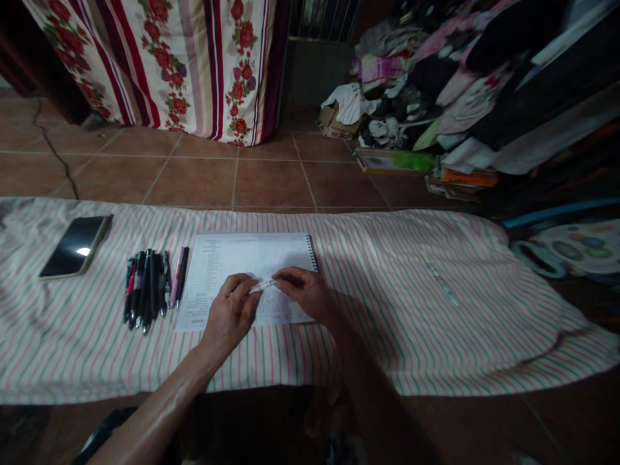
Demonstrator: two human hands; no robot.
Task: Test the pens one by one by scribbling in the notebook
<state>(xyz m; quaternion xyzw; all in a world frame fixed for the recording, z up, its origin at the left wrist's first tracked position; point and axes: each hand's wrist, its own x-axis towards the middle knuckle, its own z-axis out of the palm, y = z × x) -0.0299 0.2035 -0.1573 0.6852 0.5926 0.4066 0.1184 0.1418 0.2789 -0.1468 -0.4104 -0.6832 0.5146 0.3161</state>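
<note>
Over a spiral-bound notebook, my left hand is closed around one end of a slim whitish pen. My right hand pinches the other end between thumb and fingers. The pen lies nearly level, and its two ends are hidden by my fingers, so I cannot tell whether it is whole or in parts. Printed sheets show on the notebook beneath both hands. To the left of the notebook, several pens lie in a bunch, mostly black. Beside them is a pink pen.
A striped cloth covers the low surface. A phone lies at the left, and a thin patterned strip at the right. Beyond are a tiled floor, a floral curtain, piled clothes and a painted plastic stool-like item.
</note>
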